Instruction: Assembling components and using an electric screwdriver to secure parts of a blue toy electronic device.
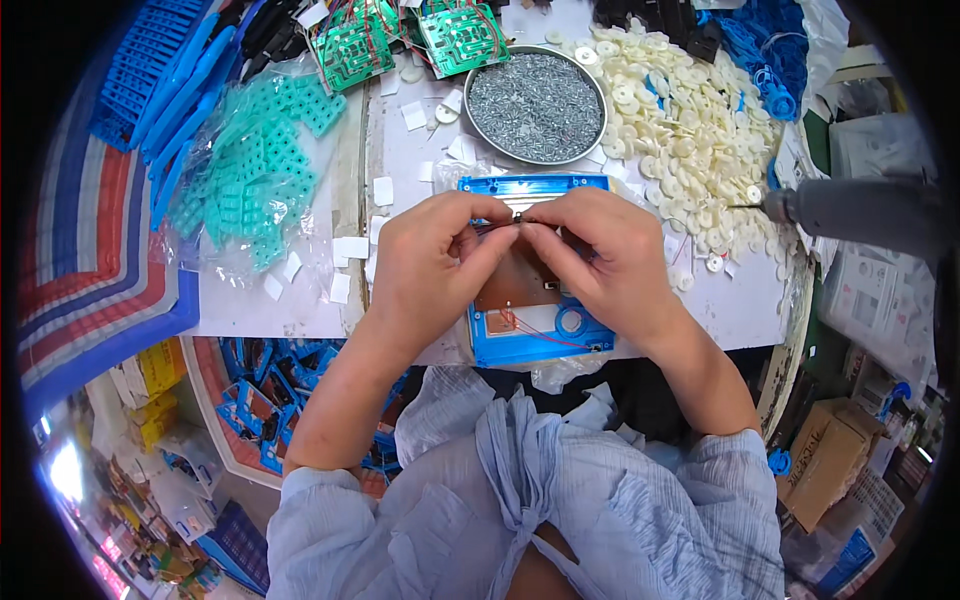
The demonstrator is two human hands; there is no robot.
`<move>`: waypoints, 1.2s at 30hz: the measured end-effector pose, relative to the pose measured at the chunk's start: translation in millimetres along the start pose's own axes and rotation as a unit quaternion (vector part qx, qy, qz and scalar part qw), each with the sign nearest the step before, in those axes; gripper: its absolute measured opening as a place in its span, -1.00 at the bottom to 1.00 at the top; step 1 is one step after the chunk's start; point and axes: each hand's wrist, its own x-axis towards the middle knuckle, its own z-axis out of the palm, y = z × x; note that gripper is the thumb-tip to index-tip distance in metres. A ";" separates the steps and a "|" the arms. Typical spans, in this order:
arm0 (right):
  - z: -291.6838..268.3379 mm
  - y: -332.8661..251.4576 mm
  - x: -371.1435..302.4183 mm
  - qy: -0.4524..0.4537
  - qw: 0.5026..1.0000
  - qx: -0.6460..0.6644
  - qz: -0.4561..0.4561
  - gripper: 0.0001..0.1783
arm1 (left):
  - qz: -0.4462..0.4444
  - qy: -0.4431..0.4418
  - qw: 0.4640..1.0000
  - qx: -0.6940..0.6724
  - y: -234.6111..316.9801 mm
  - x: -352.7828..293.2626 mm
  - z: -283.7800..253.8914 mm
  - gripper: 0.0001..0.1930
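My left hand (425, 250) and my right hand (615, 260) meet over a blue plastic housing (485, 352) on the table. Both are closed, thumb against forefinger, pinching a tiny black part (518, 217) from its two sides. Thin dark wires (490, 227) run from it under my left fingers. Its exact kind is too small to tell. Inside the housing lies a brown circuit board (515, 282), partly covered by my hands. Red wires (535, 327) cross the housing's near end, beside a blue ring (570, 320).
Beyond the housing stands a round tin of small screws (537, 105). Cream plastic discs (690, 130) are heaped on the right, near a power screwdriver (860, 212). Teal keypads (245, 165) and green circuit boards (355, 50) lie left. A bin of blue parts (265, 400) stands below the table.
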 end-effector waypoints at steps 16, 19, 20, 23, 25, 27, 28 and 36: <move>-10.9 -9.0 -15.7 -0.046 0.998 -0.025 0.020 -0.65 | 0.090 0.027 0.995 -0.033 -13.5 2.6 10.8 -0.88; -17.6 -12.5 -12.5 -0.093 0.995 -0.022 0.035 -0.54 | 0.139 0.016 0.990 -0.012 -21.8 1.9 10.5 -0.87; -19.6 -11.4 -11.2 -0.110 0.993 -0.030 0.038 -0.52 | 0.156 0.007 0.988 0.001 -22.6 2.4 10.5 -0.86; -27.5 -3.3 2.3 -0.127 0.990 -0.033 0.060 -0.48 | 0.176 0.011 0.984 0.018 -19.2 -0.3 9.8 -0.86; -35.6 -0.3 17.2 -0.095 0.991 -0.009 0.094 -0.47 | 0.168 0.008 0.985 0.030 -19.3 -2.6 7.1 -0.85; -38.9 25.3 40.5 0.004 0.994 -0.042 0.098 -0.51 | 0.164 0.007 0.986 0.031 -17.6 1.2 5.4 -0.85; -41.4 40.6 53.7 0.052 0.990 -0.085 0.099 -0.52 | 0.166 0.009 0.986 0.031 -16.5 1.1 6.0 -0.85; -44.3 90.3 112.5 0.102 0.971 -0.202 0.080 -0.56 | 0.110 0.089 0.990 -0.011 -22.2 -1.3 11.2 -0.90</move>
